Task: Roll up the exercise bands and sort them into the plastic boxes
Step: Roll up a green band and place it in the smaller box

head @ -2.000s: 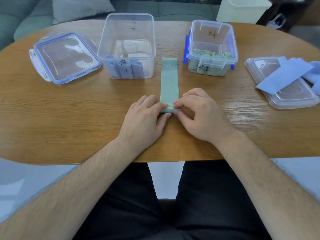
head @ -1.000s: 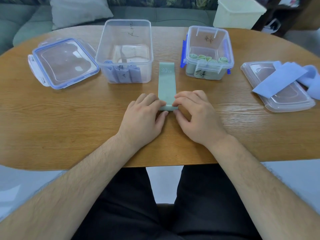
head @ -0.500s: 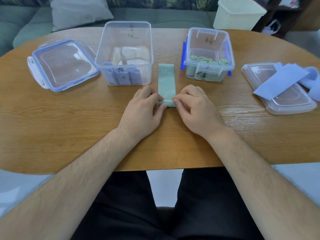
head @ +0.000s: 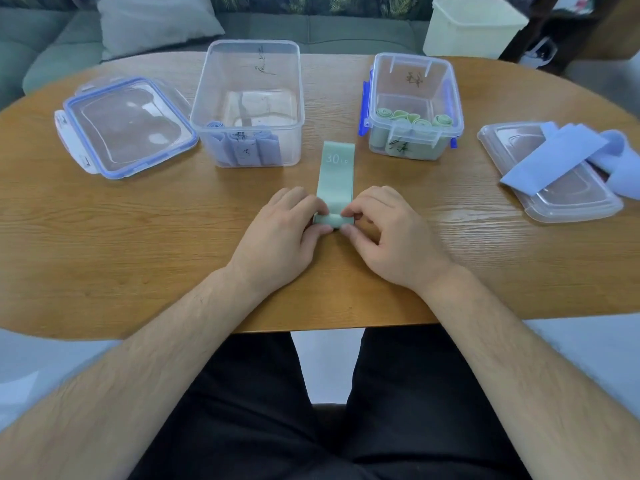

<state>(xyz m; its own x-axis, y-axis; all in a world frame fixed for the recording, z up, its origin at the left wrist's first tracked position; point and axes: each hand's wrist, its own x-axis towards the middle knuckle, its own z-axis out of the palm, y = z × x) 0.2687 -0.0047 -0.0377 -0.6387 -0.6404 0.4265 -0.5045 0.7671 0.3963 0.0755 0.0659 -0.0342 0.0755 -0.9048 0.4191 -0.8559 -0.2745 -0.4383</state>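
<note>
View: head camera, the only view.
Change, band: the near end of the green exercise band (head: pixel 335 178) is now a plump roll (head: pixel 330 220). Two seconds earlier it was only a flat fold, and the unrolled strip was longer.
Change, hands: both have stayed on the near end throughout. The boxes and lids have not shifted.
Left hand (head: pixel 277 244): fingers curled over the roll's left end, thumb on its near side, pinching it.
Right hand (head: pixel 391 237): fingers curled over the roll's right end, thumb tip on its near side, pinching it.
Band position: the roll lies between the two sets of fingertips. The flat strip runs straight out beyond them on the table (head: pixel 138 237) and ends between the two boxes, with "30" printed at that far end.
Band material: thin, matte, pale green sheet.
Large box (head: pixel 214 98): clear plastic, rectangular with rounded corners, beyond the left fingers. Blue rolls (head: pixel 242 150) stand inside against the near wall.
Small box (head: pixel 381 98): clear plastic with blue latches, beyond the right fingers. Green rolls (head: pixel 415 121) stand upright inside.
Left lid (head: pixel 128 126): clear, blue-rimmed, flat, well left of the left fingers.
Right lid (head: pixel 554 199): clear, flat, well right of the right fingers. Flat blue bands (head: pixel 554 154) lie across it.
Table surface: wood grain, slight sheen, rounded ends.
</note>
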